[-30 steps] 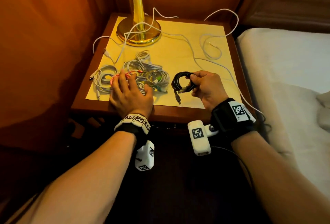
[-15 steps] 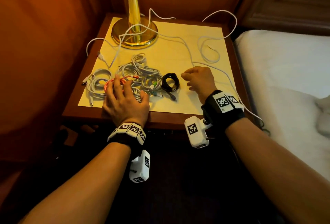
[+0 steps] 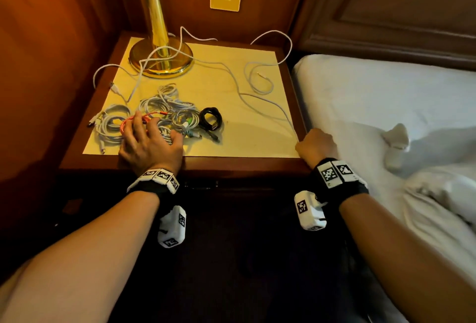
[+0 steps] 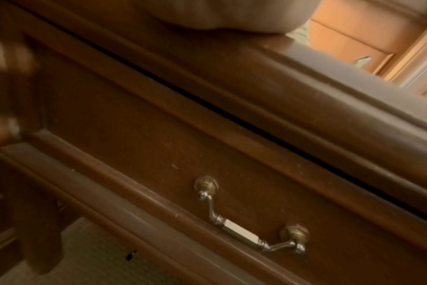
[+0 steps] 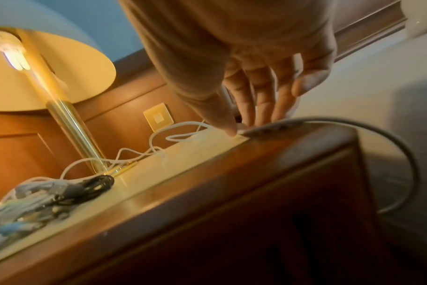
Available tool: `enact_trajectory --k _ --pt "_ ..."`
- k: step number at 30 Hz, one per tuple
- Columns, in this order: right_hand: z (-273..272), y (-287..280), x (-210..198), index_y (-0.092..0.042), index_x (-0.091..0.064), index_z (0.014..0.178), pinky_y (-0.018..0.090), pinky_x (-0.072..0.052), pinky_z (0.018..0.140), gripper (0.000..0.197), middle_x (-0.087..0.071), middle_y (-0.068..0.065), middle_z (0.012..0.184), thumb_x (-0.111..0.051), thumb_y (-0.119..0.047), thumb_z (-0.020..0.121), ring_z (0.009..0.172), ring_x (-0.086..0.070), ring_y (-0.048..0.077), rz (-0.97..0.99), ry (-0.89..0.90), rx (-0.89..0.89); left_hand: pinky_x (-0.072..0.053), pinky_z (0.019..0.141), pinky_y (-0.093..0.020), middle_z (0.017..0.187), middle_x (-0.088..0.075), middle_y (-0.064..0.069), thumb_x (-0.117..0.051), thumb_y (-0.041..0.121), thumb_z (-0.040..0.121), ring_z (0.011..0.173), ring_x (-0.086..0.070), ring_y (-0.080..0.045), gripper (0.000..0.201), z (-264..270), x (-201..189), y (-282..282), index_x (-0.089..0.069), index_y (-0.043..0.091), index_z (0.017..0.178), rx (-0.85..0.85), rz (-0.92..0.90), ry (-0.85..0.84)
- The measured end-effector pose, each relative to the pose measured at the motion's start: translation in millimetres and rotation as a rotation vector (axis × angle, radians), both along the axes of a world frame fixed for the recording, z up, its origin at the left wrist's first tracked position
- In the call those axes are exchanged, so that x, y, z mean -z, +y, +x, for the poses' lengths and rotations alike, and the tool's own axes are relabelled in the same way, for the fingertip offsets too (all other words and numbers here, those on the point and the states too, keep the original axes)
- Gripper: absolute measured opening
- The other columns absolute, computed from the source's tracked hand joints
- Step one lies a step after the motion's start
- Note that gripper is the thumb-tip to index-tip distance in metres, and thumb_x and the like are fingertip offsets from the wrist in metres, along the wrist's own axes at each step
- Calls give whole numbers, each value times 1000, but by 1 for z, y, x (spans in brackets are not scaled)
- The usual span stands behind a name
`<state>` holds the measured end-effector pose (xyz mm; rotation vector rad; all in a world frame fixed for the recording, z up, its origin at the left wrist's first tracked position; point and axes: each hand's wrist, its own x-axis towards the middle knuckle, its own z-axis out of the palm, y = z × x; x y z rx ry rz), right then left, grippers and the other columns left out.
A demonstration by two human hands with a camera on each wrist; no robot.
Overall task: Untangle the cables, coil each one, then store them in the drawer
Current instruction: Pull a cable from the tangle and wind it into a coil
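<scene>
Several coiled white cables (image 3: 164, 116) and an orange coil (image 3: 128, 123) lie in a pile at the nightstand's front left. My left hand (image 3: 150, 139) rests flat on this pile, fingers spread over the orange coil. A black coiled cable (image 3: 211, 120) lies free just right of the pile. One long white cable (image 3: 239, 91) sprawls loose from the lamp to the front right corner. There my right hand (image 3: 314, 146) pinches it between thumb and fingers (image 5: 232, 129). The drawer front (image 4: 159, 154) below is closed, its metal handle (image 4: 251, 235) untouched.
A brass lamp base (image 3: 161, 62) stands at the back left with cable looped round it. Wood panelling hems in the left and back. A white bed (image 3: 386, 106) lies right against the nightstand's (image 3: 231, 165) right side. A dark cord (image 5: 402, 154) hangs past that corner.
My right hand set the black coil down beside the pile, then moved right to the front corner and took the loose white cable. The left hand stayed on the pile.
</scene>
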<state>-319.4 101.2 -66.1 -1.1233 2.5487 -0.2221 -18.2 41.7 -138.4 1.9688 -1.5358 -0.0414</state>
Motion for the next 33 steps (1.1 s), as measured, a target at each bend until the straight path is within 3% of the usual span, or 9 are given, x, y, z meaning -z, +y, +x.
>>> enact_trajectory --k 5,9,12,16,21,24,27,30,33 --pt "1 17 -1 -1 -59 89 32 -42 69 11 -66 23 104 -54 -11 88 87 -60 38 20 -10 -145 -26 103 -54 151 -39 -2 -55 40 75 142 -27 -27 44 -1 0 1 -57 21 114 12 -11 18" --pt "3 24 -13 -2 -60 80 31 -42 64 21 -66 16 90 -69 -21 81 71 -54 28 -7 -35 -133 -24 104 -57 153 -35 -2 -57 40 76 143 -24 -27 44 2 -4 2 -56 21 115 40 37 55" --pt "8 24 -29 1 -67 81 32 -52 64 22 -71 13 79 -69 -20 78 71 -65 27 -194 -121 -131 -22 106 -58 156 -28 0 -58 37 81 145 -16 -25 45 3 -9 -1 -54 21 122 44 130 79" --pt "22 27 -59 -4 -68 79 33 -56 72 13 -69 3 60 -66 -17 77 64 -65 16 -448 -276 -74 -9 114 -55 162 -7 3 -57 45 87 147 3 -22 63 10 -21 -9 -38 19 142 102 335 120" --pt "34 28 -102 -4 -63 84 44 -54 77 3 -67 5 59 -62 -7 83 65 -61 19 -605 -575 -59 8 117 -47 162 11 -7 -60 61 82 147 16 -28 96 23 -43 -13 -13 19 154 281 645 99" --pt "40 33 -131 -8 -61 89 38 -49 60 16 -63 11 63 -53 5 85 56 -58 19 -682 -713 -103 -2 116 -55 162 2 -5 -64 55 81 147 6 -31 82 20 -68 2 -25 28 148 276 578 80" --pt "49 31 -154 -6 -67 90 22 -38 42 20 -65 15 66 -51 6 88 45 -48 15 -691 -747 -145 -21 111 -51 148 -29 -7 -66 46 82 138 -23 -32 54 -1 -105 12 -46 29 130 326 384 111" --pt "59 26 -178 -4 -66 85 22 -40 42 13 -71 17 75 -56 0 92 43 -45 13 -703 -804 -172 -44 91 -39 114 -58 -2 -61 47 89 112 -56 -26 35 -27 -159 24 -58 23 115 661 322 422" --pt "69 27 -207 2 -65 93 22 -45 43 9 -70 16 81 -57 0 93 47 -53 15 -725 -874 -225 -41 89 -37 108 -71 1 -41 59 92 104 -64 -16 50 -47 -222 45 -59 20 118 1007 522 624"
